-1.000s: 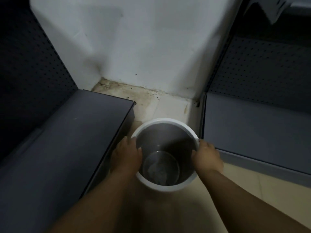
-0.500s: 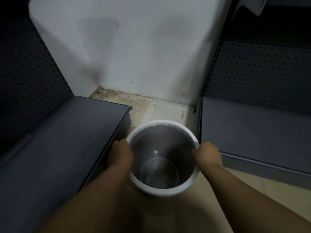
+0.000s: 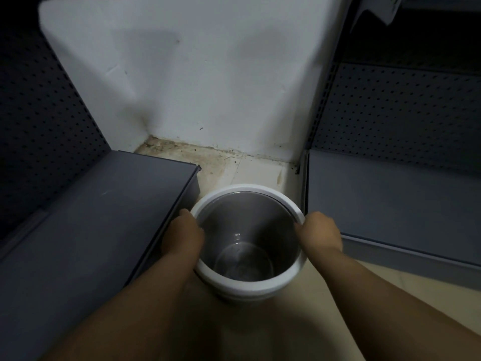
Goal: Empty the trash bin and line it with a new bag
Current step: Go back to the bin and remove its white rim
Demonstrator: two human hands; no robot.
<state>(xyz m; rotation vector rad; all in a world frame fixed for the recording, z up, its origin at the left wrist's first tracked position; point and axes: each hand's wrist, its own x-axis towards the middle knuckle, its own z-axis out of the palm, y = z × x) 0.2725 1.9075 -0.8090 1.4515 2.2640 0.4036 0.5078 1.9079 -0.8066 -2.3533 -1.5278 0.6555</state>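
Note:
A round trash bin [image 3: 250,282] with a white rim and grey inside stands on the floor in a corner between two shelf units. Its grey inside shows down to the bottom; no bag or trash shows in it. My left hand [image 3: 183,237] grips the rim on the left side. My right hand [image 3: 321,231] grips the rim on the right side, fingers curled over the edge.
A dark grey shelf base [image 3: 99,220] lies close on the left, another shelf base [image 3: 390,204] on the right, both with perforated back panels. A white wall [image 3: 208,87] closes the corner. The tiled floor [image 3: 234,165] behind the bin is stained.
The bin has come slightly nearer me and away from the wall. Both hands have shifted on the rim, and the pale patch seen at the bottom earlier no longer shows.

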